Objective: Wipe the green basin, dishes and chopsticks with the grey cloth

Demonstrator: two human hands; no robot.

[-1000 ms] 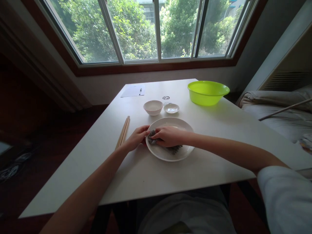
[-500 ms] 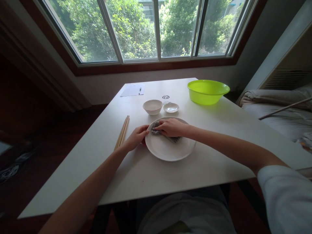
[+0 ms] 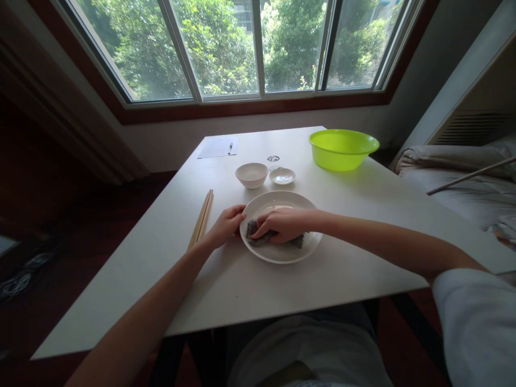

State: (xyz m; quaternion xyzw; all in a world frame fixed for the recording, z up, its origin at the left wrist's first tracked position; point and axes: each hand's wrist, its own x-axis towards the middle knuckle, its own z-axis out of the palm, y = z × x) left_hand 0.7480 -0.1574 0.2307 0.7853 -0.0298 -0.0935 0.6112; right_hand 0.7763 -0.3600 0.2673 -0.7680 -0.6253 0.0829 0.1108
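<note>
The right hand lies flat, fingers pressed on a gray cloth it mostly hides, while the left hand grips the white plate's rim.

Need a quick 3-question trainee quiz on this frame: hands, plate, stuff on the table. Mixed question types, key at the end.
1. True or false: the left hand touches the rim of the white plate.
2. The right hand presses down on: A) a spoon, B) a grey cloth, C) a cup.
3. Fill in: the chopsticks lie on the table to the plate's ___.

Key: 1 true; 2 B; 3 left.
</note>
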